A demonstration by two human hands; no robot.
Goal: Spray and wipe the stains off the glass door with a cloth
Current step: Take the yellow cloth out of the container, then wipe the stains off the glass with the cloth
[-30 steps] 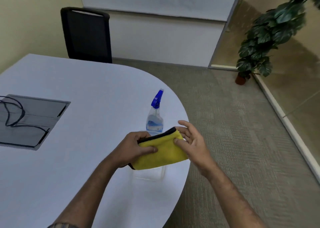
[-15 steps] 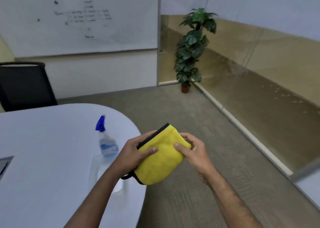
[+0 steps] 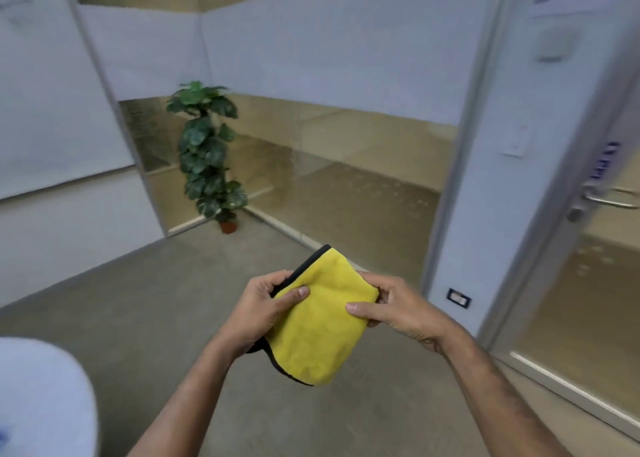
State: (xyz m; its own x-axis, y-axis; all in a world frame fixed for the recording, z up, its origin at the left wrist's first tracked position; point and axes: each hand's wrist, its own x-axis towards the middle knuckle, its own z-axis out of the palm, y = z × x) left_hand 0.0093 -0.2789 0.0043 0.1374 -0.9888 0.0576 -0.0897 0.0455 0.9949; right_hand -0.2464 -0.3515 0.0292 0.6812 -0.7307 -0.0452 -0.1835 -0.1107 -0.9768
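A folded yellow cloth (image 3: 322, 321) with a black edge sits between both hands at chest height over the carpet. My left hand (image 3: 265, 309) grips its left side, thumb on top. My right hand (image 3: 394, 312) pinches its right edge. The glass door (image 3: 588, 283) stands at the right, frosted above and clear below, with a metal lever handle (image 3: 602, 198). It is about an arm's length beyond my right hand. The spray bottle is out of view, save a blurred blue speck at the bottom left edge.
The white table's rounded edge (image 3: 45, 387) shows at the bottom left. A potted plant (image 3: 207, 155) stands in the far corner by the glass partition wall (image 3: 363, 186). A whiteboard (image 3: 45, 110) hangs on the left wall. Grey carpet (image 3: 145, 300) lies between.
The view has swung right and up, away from the table and spray bottle toward the glass door. Both hands stay on the cloth, carried along with the turn.
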